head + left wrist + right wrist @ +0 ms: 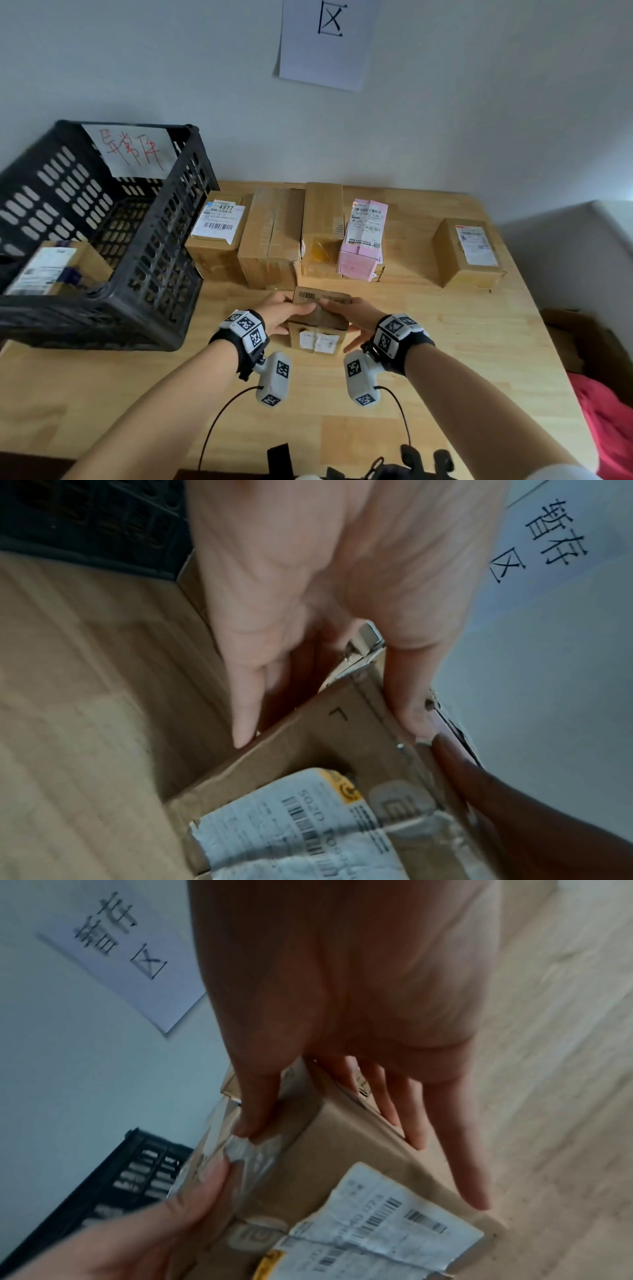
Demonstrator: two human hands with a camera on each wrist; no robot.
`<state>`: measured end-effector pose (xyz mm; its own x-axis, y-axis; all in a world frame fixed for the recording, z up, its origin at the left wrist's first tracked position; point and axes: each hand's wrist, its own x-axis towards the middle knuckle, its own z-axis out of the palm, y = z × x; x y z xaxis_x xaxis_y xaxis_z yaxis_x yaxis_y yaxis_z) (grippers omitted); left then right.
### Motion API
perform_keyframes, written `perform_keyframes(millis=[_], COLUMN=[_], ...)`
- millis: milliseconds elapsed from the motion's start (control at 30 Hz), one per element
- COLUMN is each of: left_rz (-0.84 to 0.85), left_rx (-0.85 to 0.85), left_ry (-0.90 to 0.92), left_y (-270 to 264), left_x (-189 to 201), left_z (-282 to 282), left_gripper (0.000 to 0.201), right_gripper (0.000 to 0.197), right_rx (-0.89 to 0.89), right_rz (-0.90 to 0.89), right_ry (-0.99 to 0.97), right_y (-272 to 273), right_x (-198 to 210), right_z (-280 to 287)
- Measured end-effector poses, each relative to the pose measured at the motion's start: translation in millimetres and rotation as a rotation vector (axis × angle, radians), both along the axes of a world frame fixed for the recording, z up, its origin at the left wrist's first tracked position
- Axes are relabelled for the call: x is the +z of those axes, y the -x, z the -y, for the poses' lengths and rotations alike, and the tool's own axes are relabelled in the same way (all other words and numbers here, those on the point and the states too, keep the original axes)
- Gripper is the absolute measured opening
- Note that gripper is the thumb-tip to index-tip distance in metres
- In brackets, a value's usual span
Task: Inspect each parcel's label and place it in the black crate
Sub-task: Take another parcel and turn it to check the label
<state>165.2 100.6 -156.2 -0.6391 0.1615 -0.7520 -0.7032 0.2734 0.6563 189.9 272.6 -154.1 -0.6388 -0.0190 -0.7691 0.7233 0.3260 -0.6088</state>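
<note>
Brown cardboard parcel (319, 322) sits near the front middle of the wooden table (445, 342) in the head view, and we have both hands on it: left hand (284, 313) clamps its left side with the thumb over the top edge, right hand (359, 317) holds the right side, thumb also on top. A torn white label (319, 342) faces us on the near side; a barcode sticker (307, 295) lies on top. The black crate (102, 240) stands at the table's left, well apart from the held parcel, with one labelled box (51, 267) inside and a paper sign with red writing (135, 152) on its rim. Five more boxes (274, 236) line the back of the table. Left wrist view: left hand (308, 601) pinches the parcel (325, 750) corner, fingers (245, 710) down one face and the thumb on the other; the crumpled label (301, 826) shows below. Right wrist view: right hand (342, 1015) grips the parcel (342, 1150), thumb on the taped top, fingers (462, 1150) spread straight down the side face; left hand's fingertips (205, 1185) hold the opposite edge, the crate (113, 1191) behind.
</note>
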Motion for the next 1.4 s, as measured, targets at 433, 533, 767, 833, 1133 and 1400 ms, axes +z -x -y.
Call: perform_keyframes(millis=[433, 533, 767, 833, 1133, 1400], left_rz=[0.056, 0.037, 0.010, -0.026, -0.104, 0.065], left_rx=[-0.110, -0.089, -0.073, -0.079, 0.080, 0.133], left_ry=[0.084, 0.081, 0.018, 0.008, -0.045, 0.023], left_y=[27, 27, 13, 12, 16, 3], left_x=[-9, -10, -4, -4, 0, -14], left_z=[4, 5, 7, 10, 29, 33], left_gripper=[0.064, 0.065, 0.046, 0.048, 0.020, 0.008], right_gripper=[0.050, 0.055, 0.056, 0.066, 0.053, 0.041], right_rx=[0.070, 0.031, -0.001, 0.017, -0.174, 0.100], right_rz=[-0.022, -0.030, -0.022, -0.006, -0.057, -0.260], right_ry=[-0.081, -0.066, -0.022, -0.058, 0.050, -0.046], right_y=[9, 13, -1, -3, 3, 6], right_x=[-1, -2, 1, 0, 13, 8], right_z=[2, 2, 2, -1, -3, 16])
